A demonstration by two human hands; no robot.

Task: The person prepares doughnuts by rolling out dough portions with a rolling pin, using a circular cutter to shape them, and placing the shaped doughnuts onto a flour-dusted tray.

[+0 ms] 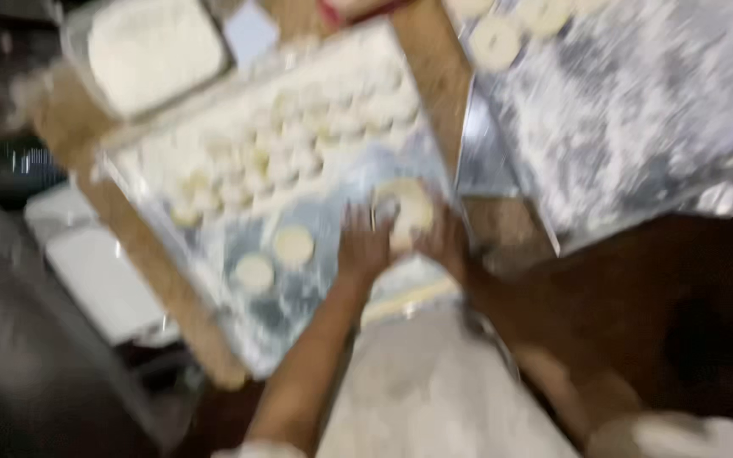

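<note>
The view is blurred. My left hand and my right hand meet around a pale round piece of dough, holding it between them above a floured metal tray. Two flat dough discs lie on the tray just left of my left hand. Several small dough balls sit in rows on the far half of the tray.
A container of white flour stands at the far left. A second floured metal sheet lies to the right with dough rounds at its far edge. A wooden table edge shows between the trays.
</note>
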